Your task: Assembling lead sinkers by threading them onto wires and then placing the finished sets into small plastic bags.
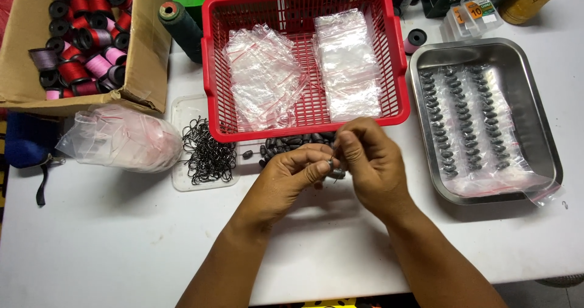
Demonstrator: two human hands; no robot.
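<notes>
Basket behind the hands, tray to its right, box left, hooks between.

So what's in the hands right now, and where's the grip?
A small dark sinker, pinched between the fingertips of the left hand and right hand; exact grip hidden.

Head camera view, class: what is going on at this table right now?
A person's left hand and right hand meet over a pile of small dark weights, pinching one small dark piece between the fingertips. Wire hooks lie in a clear lid to the left. Behind is a red basket of clear bags, and a metal tray of packed weights sits to the right.
</notes>
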